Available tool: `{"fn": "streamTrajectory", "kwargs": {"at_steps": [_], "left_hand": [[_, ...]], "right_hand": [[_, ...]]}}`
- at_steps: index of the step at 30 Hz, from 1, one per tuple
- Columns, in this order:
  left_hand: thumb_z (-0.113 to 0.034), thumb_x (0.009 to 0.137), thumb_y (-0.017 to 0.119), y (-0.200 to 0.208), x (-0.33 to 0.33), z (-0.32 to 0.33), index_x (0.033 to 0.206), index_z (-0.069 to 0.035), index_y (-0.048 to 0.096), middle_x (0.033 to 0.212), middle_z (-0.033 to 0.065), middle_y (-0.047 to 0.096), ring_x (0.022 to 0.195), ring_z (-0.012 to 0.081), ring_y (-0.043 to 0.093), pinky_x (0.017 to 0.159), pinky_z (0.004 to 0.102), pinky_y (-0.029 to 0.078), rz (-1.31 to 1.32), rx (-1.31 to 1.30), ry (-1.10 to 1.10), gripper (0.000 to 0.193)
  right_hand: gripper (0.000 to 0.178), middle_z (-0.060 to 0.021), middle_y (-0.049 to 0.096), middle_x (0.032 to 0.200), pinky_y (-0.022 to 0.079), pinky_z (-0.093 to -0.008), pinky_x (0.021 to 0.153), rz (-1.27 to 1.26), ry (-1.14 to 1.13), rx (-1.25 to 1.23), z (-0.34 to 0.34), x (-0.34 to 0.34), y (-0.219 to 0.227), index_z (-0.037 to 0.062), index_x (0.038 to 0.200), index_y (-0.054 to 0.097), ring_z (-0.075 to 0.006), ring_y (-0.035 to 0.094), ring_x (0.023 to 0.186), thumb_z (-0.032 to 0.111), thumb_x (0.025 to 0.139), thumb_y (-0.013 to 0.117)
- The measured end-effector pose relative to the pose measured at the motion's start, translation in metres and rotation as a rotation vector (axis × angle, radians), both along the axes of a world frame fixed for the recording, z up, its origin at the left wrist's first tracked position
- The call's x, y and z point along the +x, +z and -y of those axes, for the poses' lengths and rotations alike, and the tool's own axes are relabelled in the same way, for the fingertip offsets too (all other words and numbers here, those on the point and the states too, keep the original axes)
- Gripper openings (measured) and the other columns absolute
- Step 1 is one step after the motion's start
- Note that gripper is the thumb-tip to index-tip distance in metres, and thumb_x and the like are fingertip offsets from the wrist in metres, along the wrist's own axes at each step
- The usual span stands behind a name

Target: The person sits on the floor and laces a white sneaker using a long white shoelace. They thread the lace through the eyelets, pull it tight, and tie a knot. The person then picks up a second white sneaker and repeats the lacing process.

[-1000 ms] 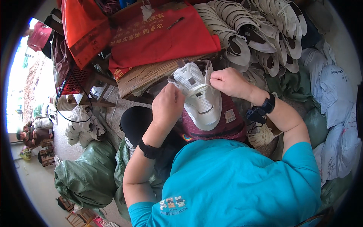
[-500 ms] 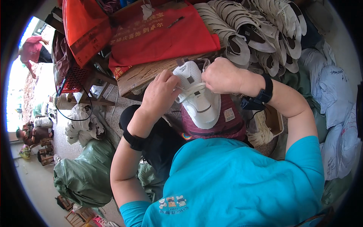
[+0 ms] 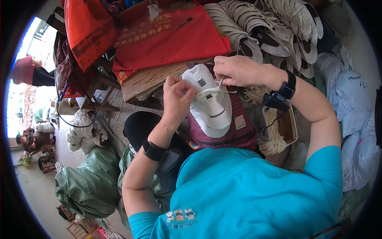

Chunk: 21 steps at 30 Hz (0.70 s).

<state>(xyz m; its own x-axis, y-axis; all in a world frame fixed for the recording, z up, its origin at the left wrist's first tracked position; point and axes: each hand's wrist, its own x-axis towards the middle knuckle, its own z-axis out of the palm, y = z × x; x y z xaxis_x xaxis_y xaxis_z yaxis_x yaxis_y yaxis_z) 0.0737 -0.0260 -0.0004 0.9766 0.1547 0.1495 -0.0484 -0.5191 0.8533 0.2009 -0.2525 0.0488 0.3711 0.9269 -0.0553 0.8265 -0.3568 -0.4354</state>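
Note:
A white mesh shoe upper (image 3: 211,113) rests over a maroon striped cloth (image 3: 242,123) on my lap, its tongue (image 3: 193,75) lifted toward the table edge. A white shoelace (image 3: 207,91) crosses its throat. On the right side of the upper, the fingers of my right hand (image 3: 238,71) pinch the lace where it rises from the eyelet edge. My left hand (image 3: 177,93) is beside the left eyelet edge, thumb and fingers curled together; whatever lies between them is too small to make out. Both wrists carry black straps.
Ahead is a wooden table (image 3: 149,81) with a red cloth bag (image 3: 171,44) and stacked white shoe uppers (image 3: 254,28). At right are a box (image 3: 288,127), a bundle of laces (image 3: 274,137) and pale sacks (image 3: 352,91). Green sacks (image 3: 87,183) lie left; another person (image 3: 30,71) is far left.
My right hand has moved slightly up and right, drawing the lace away from the upper. My left hand has shifted right and turned. The far person has moved.

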Motion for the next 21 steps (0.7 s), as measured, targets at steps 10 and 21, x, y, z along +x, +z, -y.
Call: {"fn": "streamTrajectory", "kwargs": {"at_steps": [10, 21], "left_hand": [[-0.022, 0.097, 0.066, 0.040, 0.014, -0.005, 0.100, 0.000, 0.070, 0.091, 0.0045, 0.068, 0.080, 0.0099, 0.062, 0.072, 0.0250, 0.050, -0.300, -0.812, -0.056, 0.022], [-0.024, 0.105, 0.052, 0.039, 0.000, -0.015, 0.108, -0.003, 0.062, 0.069, -0.0047, 0.049, 0.055, 0.0040, 0.040, 0.049, 0.0198, 0.031, -0.237, -1.125, -0.059, 0.024]], "right_hand": [[0.021, -0.0066, 0.058, 0.092, 0.047, -0.0328, 0.075, -0.364, -0.263, 0.043, -0.012, 0.001, -0.015, 0.0030, 0.085, 0.073, -0.0190, 0.058, 0.084, 0.024, 0.086, 0.072], [0.012, -0.0121, 0.065, 0.085, 0.054, -0.0343, 0.072, 0.039, -0.143, 0.347, -0.035, -0.018, 0.010, 0.0010, 0.097, 0.068, -0.0275, 0.066, 0.080, 0.010, 0.089, 0.065]]}}
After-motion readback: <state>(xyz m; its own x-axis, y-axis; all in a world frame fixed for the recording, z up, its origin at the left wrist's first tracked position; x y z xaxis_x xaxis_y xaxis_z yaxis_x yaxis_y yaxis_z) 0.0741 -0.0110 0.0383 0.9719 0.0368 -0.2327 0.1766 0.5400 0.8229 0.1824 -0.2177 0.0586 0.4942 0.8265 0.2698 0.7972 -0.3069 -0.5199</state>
